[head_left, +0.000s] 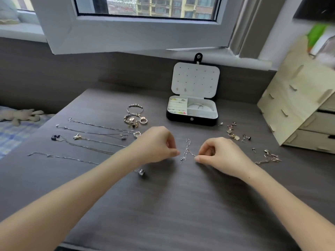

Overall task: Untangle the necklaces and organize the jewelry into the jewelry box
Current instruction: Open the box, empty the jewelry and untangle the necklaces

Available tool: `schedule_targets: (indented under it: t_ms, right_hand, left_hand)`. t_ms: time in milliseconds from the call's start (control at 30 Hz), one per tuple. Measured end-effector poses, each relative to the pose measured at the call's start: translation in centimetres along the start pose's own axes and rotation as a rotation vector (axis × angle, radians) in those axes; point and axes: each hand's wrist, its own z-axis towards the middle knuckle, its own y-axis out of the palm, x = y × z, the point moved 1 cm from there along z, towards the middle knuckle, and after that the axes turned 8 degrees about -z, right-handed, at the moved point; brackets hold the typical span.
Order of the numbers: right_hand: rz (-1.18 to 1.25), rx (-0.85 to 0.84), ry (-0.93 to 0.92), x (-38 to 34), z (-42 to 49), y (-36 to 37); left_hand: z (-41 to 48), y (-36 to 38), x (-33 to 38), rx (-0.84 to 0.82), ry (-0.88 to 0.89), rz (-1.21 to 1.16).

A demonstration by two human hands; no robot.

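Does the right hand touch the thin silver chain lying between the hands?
Touching. In the head view the silver chain runs into the right hand's pinched fingertips.

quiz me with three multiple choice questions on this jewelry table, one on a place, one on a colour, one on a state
1. The straightened necklaces lie: A on the windowsill; B left of the left hand; C on the wooden drawers.
2. The jewelry box is, on the outside: A black; B red; C green.
3. The right hand: A lies flat; B holds a ring; C pinches the silver chain.

Answers: 1 B, they stretch leftward from that hand. 2 A, its front wall is black. 3 C, thumb and finger close on the chain's end.
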Motion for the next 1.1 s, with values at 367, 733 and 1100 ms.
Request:
schedule_targets:
  t_ms: [367, 733, 1100]
  right_hand:
    - [0.268, 0.055, -0.088, 0.0, -0.3, -2.7]
    - [0.546, 0.17, -0.206, -3.0, 0.1, -9.1]
    - [0.484, 0.26, -0.273, -5.2, 0.3, -12.3]
  left_hand:
    - [1.3, 1.2, 0.5, -0.077, -0.001, -0.083]
    - [1.1, -0.8, 3.3, -0.134, 0.065, -0.696]
    - [1.6, -3.0, 5.0, -0.015, 0.238, -1.077]
